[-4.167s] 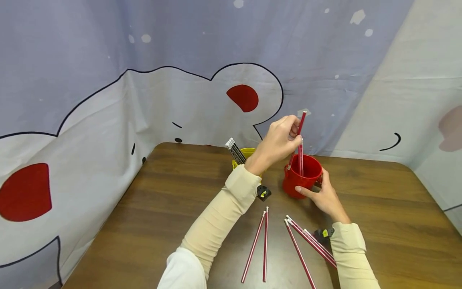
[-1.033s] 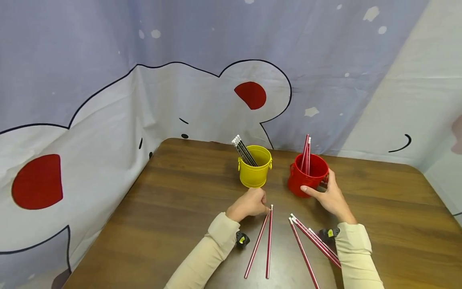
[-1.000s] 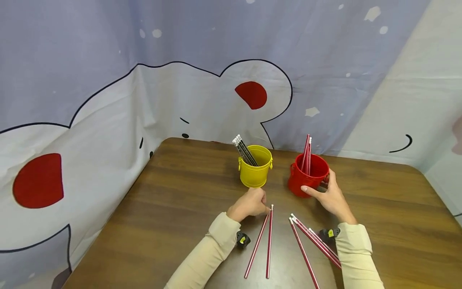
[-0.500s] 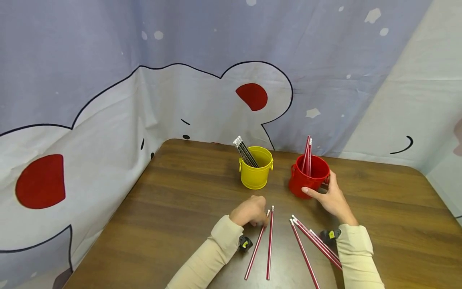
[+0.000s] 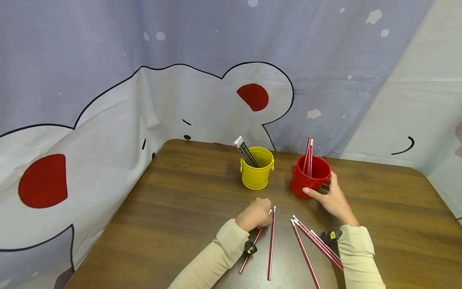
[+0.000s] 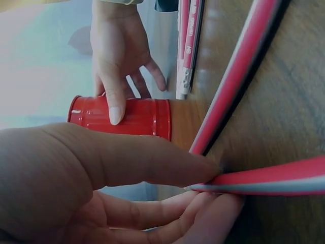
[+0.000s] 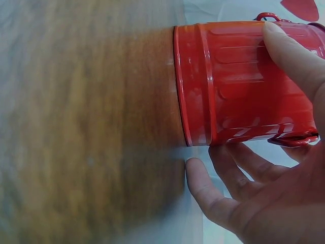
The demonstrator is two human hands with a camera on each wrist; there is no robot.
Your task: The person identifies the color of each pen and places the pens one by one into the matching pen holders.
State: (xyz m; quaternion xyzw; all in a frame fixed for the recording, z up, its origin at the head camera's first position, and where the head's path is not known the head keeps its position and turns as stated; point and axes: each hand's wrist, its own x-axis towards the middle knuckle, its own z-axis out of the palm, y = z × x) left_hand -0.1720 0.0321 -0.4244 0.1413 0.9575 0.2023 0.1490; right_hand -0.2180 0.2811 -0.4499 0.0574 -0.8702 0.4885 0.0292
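Observation:
My left hand (image 5: pixel 255 214) is low over the table and pinches a red striped pencil (image 5: pixel 259 236) near its white eraser end. The left wrist view has the thumb and fingertips meeting on that pencil (image 6: pixel 274 178), with a second red pencil (image 6: pixel 233 81) beside it. My right hand (image 5: pixel 333 202) holds a small red metal bucket (image 5: pixel 302 186), thumb on the front and fingers at the far side by the handle. Red pencils (image 5: pixel 311 160) stand in the bucket. The right wrist view catches the bucket's ribbed wall (image 7: pixel 244 81) between thumb and fingers.
A yellow bucket (image 5: pixel 255 178) with several black pencils (image 5: pixel 246 152) leaning in it stands left of the red one. More red pencils (image 5: pixel 317 245) lie on the wooden table (image 5: pixel 173 200) near the right forearm. A printed curtain (image 5: pixel 180 104) hangs behind the table.
My left hand has come down from the red bucket, leaving a pencil in it, and now pinches a pencil on the table. That pencil has shifted slightly. The right hand stays on the bucket.

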